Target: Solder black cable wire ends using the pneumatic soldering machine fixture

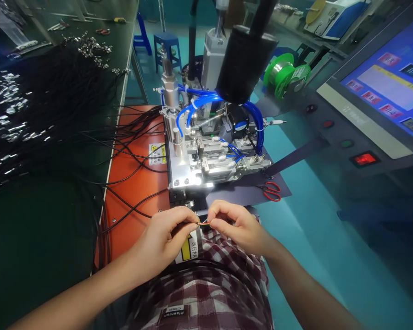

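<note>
My left hand (172,231) and my right hand (236,224) are close together in front of my lap, at the near edge of a metal machine (213,158). Between their fingertips runs a short stretch of thin coloured wires (204,223), reddish and yellowish. The left thumb and forefinger pinch one end of it, the right thumb and fingers the other. Just under my left hand is a white label with a yellow arrow (192,247). What lies inside the closed fingers is hidden.
Black cables (134,160) cross an orange board (137,229) left of the machine. A large cable heap (48,101) covers the dark table at left. Red-handled scissors (271,191) lie right, below a touchscreen panel (392,87). A black cylinder (246,64) hangs over the machine.
</note>
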`<state>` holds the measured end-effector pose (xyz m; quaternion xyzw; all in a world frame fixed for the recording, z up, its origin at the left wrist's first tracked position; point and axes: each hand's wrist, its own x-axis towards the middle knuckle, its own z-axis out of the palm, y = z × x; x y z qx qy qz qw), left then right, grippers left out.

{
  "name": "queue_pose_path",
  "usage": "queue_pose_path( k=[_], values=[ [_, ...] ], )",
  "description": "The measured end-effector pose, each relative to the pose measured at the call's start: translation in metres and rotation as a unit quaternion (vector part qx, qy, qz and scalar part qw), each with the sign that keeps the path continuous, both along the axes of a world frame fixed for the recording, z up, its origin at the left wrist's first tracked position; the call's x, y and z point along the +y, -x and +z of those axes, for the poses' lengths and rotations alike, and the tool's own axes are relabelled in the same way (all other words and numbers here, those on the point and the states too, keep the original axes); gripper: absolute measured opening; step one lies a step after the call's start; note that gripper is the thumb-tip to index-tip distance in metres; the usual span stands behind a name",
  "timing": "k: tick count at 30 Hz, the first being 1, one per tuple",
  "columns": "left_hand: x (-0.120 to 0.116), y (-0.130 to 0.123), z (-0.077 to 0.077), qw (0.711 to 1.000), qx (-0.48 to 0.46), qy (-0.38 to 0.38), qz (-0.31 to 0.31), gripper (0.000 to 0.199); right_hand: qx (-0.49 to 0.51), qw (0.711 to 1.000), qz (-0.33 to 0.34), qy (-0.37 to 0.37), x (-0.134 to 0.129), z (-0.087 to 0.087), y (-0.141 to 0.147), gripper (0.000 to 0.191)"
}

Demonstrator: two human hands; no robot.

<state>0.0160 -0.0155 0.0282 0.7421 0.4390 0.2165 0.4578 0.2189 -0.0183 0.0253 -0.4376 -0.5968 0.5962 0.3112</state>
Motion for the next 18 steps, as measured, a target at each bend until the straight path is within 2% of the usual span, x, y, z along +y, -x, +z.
queue_pose_path(
  k=[3,6,10,18],
  values=[
    [0.001,-0.001,0.001,1.0,-0.01,0.023,-0.002,0.017,0.03,0.998,0.011,0.059,0.003,-0.002,0.0,0.01],
    [0.001,0.0,0.002,0.999,-0.014,0.031,-0.01,0.017,0.034,0.996,0.023,0.073,0.007,-0.002,-0.002,0.01],
    [0.002,0.001,0.003,0.999,-0.024,0.035,-0.013,0.018,0.013,0.998,0.038,0.056,0.012,0.002,-0.005,0.01],
    [0.002,-0.001,0.003,0.999,-0.028,0.041,0.013,0.016,-0.032,0.999,0.004,-0.002,0.004,0.002,0.0,0.01]
  ],
)
